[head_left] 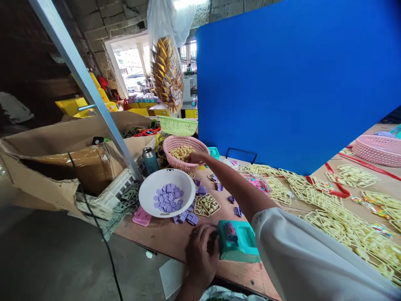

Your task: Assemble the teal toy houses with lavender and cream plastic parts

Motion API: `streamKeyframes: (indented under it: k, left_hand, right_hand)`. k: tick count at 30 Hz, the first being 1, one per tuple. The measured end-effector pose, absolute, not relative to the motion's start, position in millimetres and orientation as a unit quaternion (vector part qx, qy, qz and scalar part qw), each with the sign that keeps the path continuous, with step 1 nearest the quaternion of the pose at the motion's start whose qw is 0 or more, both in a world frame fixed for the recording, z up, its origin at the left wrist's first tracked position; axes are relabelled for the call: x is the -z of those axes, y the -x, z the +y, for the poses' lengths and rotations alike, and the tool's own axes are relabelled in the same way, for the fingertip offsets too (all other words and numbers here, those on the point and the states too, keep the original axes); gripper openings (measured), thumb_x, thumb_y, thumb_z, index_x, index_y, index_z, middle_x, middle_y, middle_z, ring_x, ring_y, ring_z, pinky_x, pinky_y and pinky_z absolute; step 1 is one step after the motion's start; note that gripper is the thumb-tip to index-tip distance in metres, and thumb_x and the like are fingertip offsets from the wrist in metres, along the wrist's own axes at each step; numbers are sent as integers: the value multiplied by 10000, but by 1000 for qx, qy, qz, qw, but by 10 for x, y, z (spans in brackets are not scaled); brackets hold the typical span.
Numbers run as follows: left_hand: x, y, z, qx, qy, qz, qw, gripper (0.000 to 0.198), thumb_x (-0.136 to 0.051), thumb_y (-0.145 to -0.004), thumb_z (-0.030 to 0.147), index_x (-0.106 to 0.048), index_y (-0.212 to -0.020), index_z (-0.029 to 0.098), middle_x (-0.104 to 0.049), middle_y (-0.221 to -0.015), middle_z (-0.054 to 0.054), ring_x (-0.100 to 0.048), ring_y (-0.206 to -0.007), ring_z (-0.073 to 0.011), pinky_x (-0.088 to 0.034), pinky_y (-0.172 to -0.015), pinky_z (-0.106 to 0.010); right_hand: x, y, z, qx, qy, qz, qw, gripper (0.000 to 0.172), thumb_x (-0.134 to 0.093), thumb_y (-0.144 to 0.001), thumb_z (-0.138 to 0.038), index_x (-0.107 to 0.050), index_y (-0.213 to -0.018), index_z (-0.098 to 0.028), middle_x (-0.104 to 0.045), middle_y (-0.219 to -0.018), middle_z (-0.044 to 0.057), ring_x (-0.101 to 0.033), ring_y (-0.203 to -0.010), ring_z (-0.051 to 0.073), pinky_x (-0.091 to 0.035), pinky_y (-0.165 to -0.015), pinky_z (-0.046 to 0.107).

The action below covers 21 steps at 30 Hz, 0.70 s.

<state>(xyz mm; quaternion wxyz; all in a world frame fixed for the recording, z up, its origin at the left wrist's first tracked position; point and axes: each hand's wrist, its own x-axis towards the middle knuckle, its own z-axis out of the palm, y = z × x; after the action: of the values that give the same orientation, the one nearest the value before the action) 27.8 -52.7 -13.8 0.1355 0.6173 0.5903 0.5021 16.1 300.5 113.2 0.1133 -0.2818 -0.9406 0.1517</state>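
Observation:
My left hand (200, 253) is at the near table edge, its fingers wrapped round the left end of a teal plastic toy block (238, 243) with a pink knob on top. My right arm, in a white sleeve, stretches out across the table. My right hand (196, 157) is over the rim of a pink basket (175, 144) holding beige plastic pieces (181, 152). Its fingers are bunched down among the pieces, and what they hold is hidden. A white bowl (147, 196) of purple square pieces (168, 197) sits between the two hands.
Loose purple pieces (188, 218) and a beige part frame (206, 205) lie by the bowl. Several beige frames (338, 217) cover the right of the table. A green basket (177, 125), a metal flask (150, 160), a cardboard box (62, 159), a slanted metal pole (94, 96) and a blue board (297, 79) surround it.

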Motion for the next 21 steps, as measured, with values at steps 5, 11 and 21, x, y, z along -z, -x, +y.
streamKeyframes:
  k: [5, 11, 21]
  left_hand:
    - [136, -280, -524, -506, -611, 592, 141, 176, -573, -1009, 255, -738, -1072, 247, -761, -1047, -108, -756, -989, -245, -676, -828, -371]
    - [154, -271, -523, -512, -604, 596, 129, 222, -547, -1039, 315, -746, -1116, 254, -761, -1064, -102, -762, -986, -240, -679, -818, -363]
    - [-346, -226, -509, -666, -541, 495, 138, 220, -662, -1021, 388, -703, -1106, 189, -737, -1053, -90, -733, -990, -198, -623, -843, -308]
  right_hand:
    - [-1210, -115, 3063, -182, 317, -927, 82, 303, -692, -1031, -426, -696, -1120, -137, -713, -1052, 38, -698, -892, 165, -616, -801, 331]
    - [-1506, -484, 2871, -209, 326, -910, 150, 350, -622, -965, -229, -468, -654, -185, -443, -618, -57, -487, -665, 113, -366, -629, 255]
    - [-1561, -1851, 984, -237, 182, -922, 244, 259, -559, -1050, -305, -549, -818, -191, -570, -888, 44, -541, -796, 150, -443, -746, 288]
